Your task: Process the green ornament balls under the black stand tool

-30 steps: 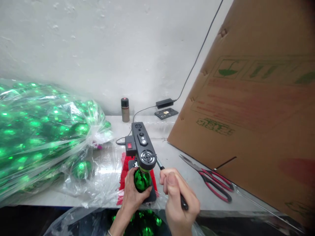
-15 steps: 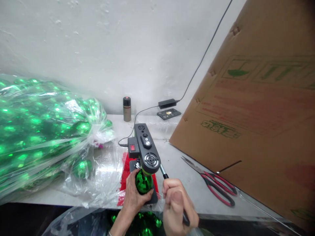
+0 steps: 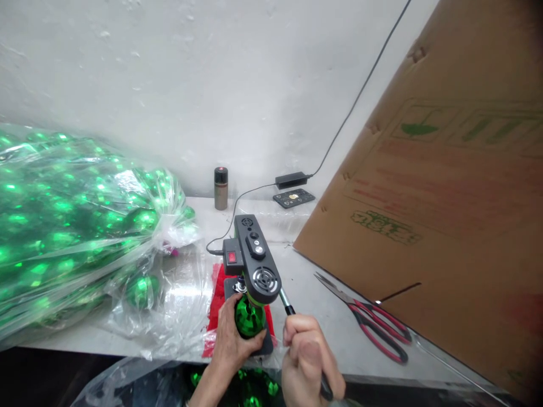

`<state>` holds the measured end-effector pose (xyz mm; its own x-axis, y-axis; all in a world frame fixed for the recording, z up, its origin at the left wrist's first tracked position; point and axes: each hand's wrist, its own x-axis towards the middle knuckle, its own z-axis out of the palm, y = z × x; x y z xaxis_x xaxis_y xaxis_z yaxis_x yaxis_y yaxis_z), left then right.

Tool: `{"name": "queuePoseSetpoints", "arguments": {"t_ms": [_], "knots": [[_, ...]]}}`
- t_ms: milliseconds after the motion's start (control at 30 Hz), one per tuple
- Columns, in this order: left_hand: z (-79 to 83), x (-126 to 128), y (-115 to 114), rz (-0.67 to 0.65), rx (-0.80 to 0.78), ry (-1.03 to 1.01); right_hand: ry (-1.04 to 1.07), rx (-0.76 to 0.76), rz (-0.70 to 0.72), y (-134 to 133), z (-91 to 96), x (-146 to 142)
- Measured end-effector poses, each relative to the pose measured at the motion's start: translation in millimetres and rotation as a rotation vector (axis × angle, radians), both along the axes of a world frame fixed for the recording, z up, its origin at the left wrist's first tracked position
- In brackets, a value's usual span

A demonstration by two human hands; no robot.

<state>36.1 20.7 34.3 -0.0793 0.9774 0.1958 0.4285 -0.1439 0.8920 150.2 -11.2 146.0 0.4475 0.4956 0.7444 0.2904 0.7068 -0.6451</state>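
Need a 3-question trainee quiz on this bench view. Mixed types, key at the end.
1. What does the left hand hold?
A) a phone
B) a green ball
C) a bottle
2. True or false: in the picture, the scissors lie to the left of the black machine.
3. Fill in: the right hand grips a black ____ on a metal rod.

Key: 1. B. 2. False; the scissors lie to the right of the black machine. 3. handle.
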Motion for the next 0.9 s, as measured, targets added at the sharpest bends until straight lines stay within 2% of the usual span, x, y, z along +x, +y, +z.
{"name": "queuePoseSetpoints", "arguments": {"t_ms": [267,700,900], "knots": [[-3.0,0.1,0.8,0.007,0.052,0.063,0.020,0.006,-0.007,-1.4,-1.2,-0.3],[-9.2,3.4,1.7,0.014,0.087,0.055,0.030,0.012,-0.009,0.8,1.9,-2.4],[-13.1,4.9,2.7,0.026,0.118,0.061,0.041,0.016,-0.020,2.8,8.8,-3.6]]}}
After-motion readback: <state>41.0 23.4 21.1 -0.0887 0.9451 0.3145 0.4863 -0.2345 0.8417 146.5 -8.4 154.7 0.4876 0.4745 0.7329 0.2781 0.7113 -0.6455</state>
